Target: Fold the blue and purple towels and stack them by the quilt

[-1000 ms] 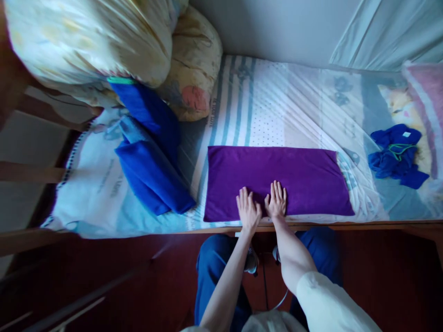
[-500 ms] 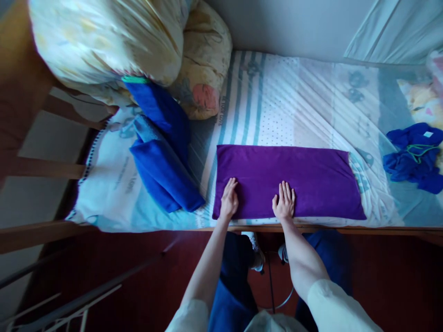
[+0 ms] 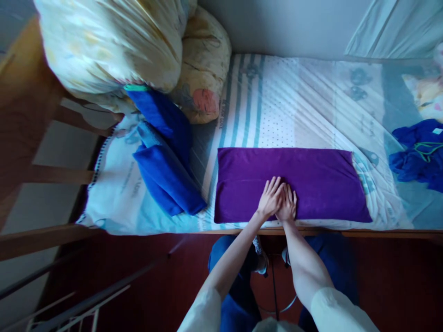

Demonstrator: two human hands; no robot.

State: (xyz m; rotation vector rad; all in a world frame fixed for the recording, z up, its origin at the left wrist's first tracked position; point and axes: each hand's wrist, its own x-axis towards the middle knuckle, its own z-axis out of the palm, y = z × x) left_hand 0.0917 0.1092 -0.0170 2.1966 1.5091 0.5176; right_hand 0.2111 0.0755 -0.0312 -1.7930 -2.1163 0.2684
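Observation:
A purple towel [image 3: 325, 184] lies spread flat as a long rectangle along the front edge of the bed. My left hand [image 3: 271, 197] rests near the towel's middle, fingers stretched out and partly over my right hand. Beneath and just to its right, my right hand [image 3: 288, 204] lies flat on the cloth with its fingers extended. Neither hand grasps anything. Part of my right hand is hidden under the left one.
Blue cloth [image 3: 166, 175] lies folded on the left, beside a large pale bundle [image 3: 114, 41] and a printed pillow [image 3: 207, 64]. A crumpled blue garment [image 3: 418, 150] is at the right on the patterned sheet [image 3: 311, 101]. A wooden bed frame [image 3: 55, 175] stands left.
My left hand has slid right across the towel, from its left end to my right hand. My right hand remains at about the same place on the cloth.

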